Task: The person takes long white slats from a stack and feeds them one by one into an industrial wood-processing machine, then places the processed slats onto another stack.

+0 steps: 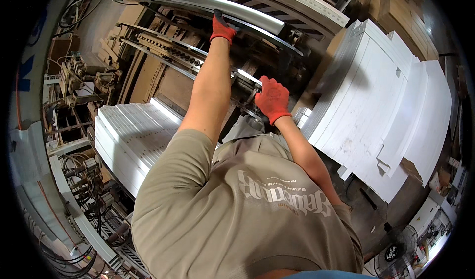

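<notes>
My left hand [223,28], in a red glove with black on the fingers, reaches out over the machine. Its fingers stretch apart beside a long shiny metal rail [252,29]; I cannot tell whether they touch it. Closer to my body, my right hand [273,100] in a red glove is closed in a fist at the end of a metal bar [247,76]. What sits inside that fist is hidden. Between the hands lies the dark machine bed [260,56], and a toothed or perforated bar [173,52] runs to the left.
White sheet panels are piled in a large stack [361,91] on the right. Ribbed white strips [133,140] lie stacked at my left. Cables and machine parts [86,180] crowd the far left. A fan [394,252] stands at the lower right, with brown cardboard [401,12] at the upper right.
</notes>
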A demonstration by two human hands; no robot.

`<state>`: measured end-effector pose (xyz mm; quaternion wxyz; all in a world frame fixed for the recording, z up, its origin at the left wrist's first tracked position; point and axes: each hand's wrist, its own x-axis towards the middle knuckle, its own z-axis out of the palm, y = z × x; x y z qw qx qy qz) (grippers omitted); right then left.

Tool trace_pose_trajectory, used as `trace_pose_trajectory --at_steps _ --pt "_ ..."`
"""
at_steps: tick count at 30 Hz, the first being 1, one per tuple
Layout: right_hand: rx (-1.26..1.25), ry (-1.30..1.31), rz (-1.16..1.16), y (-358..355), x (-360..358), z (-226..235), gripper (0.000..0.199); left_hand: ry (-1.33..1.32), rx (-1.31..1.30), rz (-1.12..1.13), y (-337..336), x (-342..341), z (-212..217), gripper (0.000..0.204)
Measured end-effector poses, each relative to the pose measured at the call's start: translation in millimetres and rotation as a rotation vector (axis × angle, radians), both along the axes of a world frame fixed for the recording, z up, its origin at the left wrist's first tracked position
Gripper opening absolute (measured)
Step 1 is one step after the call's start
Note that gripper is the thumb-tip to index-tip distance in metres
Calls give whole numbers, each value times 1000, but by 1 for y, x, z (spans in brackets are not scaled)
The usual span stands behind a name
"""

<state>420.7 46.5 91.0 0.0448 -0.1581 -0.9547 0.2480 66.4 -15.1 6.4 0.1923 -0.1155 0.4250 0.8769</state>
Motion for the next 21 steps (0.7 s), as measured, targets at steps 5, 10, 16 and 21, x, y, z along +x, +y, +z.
trace_pose_trajectory --at_steps 5,10,16,21 --pt "-15 -38 -39 6 0 -8 36 -80 53 -33 21 24 18 47" --pt "-25 -58 -46 7 0 -8 37 -65 -35 13 27 37 27 52" --pt "-31 8 -46 10 -3 -2 24 -79 54 -76 31 36 32 58" --pt "-53 -13 -61 9 -4 4 28 -200 200 -66 33 40 36 42"
